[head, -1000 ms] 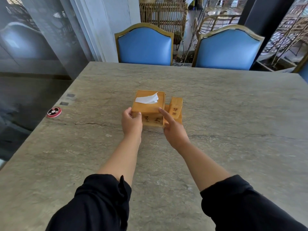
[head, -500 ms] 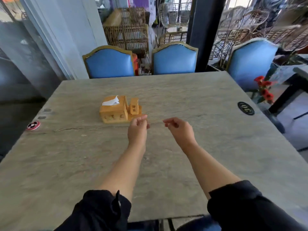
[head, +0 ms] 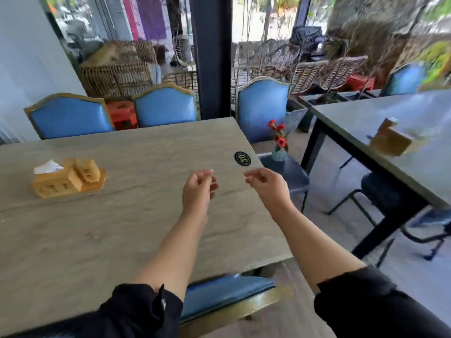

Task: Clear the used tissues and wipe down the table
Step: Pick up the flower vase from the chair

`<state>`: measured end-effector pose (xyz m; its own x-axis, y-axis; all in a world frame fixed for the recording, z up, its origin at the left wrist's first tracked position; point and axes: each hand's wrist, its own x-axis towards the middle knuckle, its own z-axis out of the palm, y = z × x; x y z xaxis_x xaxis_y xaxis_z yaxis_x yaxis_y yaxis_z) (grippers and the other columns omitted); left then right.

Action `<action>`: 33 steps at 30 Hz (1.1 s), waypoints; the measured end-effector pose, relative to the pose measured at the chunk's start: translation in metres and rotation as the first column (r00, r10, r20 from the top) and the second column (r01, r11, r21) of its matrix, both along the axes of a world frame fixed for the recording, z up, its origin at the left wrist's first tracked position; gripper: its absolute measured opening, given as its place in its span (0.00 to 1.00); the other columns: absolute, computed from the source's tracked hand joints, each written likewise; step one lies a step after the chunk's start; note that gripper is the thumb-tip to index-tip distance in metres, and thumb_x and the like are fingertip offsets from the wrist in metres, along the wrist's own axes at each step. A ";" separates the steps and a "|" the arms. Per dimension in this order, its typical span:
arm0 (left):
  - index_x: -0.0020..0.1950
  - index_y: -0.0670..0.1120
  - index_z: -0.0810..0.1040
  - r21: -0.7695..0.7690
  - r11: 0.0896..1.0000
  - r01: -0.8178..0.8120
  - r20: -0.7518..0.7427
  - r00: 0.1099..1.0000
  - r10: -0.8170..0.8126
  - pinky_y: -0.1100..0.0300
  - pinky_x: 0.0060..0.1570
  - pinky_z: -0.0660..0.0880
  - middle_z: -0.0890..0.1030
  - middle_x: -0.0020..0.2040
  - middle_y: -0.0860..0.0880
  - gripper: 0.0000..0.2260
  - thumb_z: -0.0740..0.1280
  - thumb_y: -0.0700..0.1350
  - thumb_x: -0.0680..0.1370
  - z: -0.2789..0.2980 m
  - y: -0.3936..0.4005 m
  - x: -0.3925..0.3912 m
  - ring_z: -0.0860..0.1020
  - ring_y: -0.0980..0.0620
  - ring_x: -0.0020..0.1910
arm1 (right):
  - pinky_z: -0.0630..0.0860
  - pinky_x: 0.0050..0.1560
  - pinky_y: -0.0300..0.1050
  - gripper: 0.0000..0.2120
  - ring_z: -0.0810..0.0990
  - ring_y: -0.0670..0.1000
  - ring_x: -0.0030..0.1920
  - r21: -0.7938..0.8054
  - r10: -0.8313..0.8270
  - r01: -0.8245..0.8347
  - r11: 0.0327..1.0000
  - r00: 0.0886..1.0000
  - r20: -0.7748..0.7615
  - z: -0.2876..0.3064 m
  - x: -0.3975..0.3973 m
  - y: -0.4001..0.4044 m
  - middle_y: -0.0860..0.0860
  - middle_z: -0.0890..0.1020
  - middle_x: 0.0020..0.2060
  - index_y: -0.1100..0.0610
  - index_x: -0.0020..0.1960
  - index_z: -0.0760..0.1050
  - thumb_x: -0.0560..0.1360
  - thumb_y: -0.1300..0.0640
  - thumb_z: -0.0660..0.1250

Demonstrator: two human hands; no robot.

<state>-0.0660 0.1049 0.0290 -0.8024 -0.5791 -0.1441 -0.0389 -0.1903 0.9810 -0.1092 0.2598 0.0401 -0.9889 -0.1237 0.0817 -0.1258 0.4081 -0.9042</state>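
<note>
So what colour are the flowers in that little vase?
Red flowers, in a pale blue vase, seen best in the head view.

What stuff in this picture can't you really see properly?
Head view:
- Writing on the wooden tissue box: too small and blurred to read.
- Wooden box on the next table: smeared by motion blur.
- Near chair: mostly hidden under the table.
- Table's left side: cut off by the frame edge.
- Left hand and right hand: fingers curl inward, so the palms are hidden.

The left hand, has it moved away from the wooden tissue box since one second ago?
Yes. The left hand has left the wooden tissue box and now hovers to its right, holding nothing.
</note>
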 end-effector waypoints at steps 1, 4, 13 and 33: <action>0.45 0.51 0.76 0.001 1.000 0.011 -0.004 1.000 -0.011 0.63 0.33 0.71 0.79 0.39 0.51 0.10 0.60 0.37 0.79 0.001 0.018 -0.008 0.78 0.57 0.33 | 0.76 0.51 0.45 0.08 0.82 0.47 0.46 -0.007 -0.016 0.016 1.000 1.000 0.002 -0.002 -0.005 0.019 0.47 0.85 0.42 0.52 0.49 0.83 0.74 0.59 0.67; 0.46 0.50 0.77 -0.006 0.999 0.046 -0.012 0.999 -0.046 0.63 0.33 0.71 0.80 0.39 0.51 0.10 0.60 0.37 0.79 0.002 0.067 -0.037 0.78 0.54 0.35 | 0.78 0.48 0.44 0.07 0.82 0.44 0.44 -0.019 -0.052 0.052 0.998 0.999 0.016 -0.010 -0.026 0.071 0.45 0.85 0.40 0.50 0.47 0.83 0.74 0.58 0.67; 0.48 0.49 0.76 0.029 0.997 0.070 -0.019 0.997 -0.069 0.66 0.33 0.72 0.81 0.41 0.50 0.10 0.59 0.36 0.80 -0.028 0.165 -0.159 0.77 0.57 0.34 | 0.72 0.38 0.34 0.06 0.80 0.41 0.40 -0.066 -0.086 0.090 0.994 0.994 0.061 -0.041 -0.140 0.175 0.43 0.84 0.39 0.48 0.46 0.82 0.74 0.57 0.69; 0.52 0.47 0.78 0.088 0.993 -0.084 0.203 0.977 0.065 0.61 0.40 0.74 0.82 0.44 0.48 0.10 0.59 0.37 0.80 -0.149 0.230 -0.456 0.80 0.53 0.42 | 0.71 0.50 0.33 0.11 0.80 0.43 0.48 0.025 0.031 -0.037 0.999 0.978 0.207 -0.146 -0.474 0.220 0.45 0.83 0.47 0.52 0.55 0.79 0.73 0.59 0.70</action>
<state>-0.5218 0.3347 -0.1202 -0.7069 -0.6124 -0.3541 -0.2139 -0.2921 0.9322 -0.5830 0.4801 -0.1054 -0.9792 -0.1573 -0.1281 0.0482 0.4329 -0.9001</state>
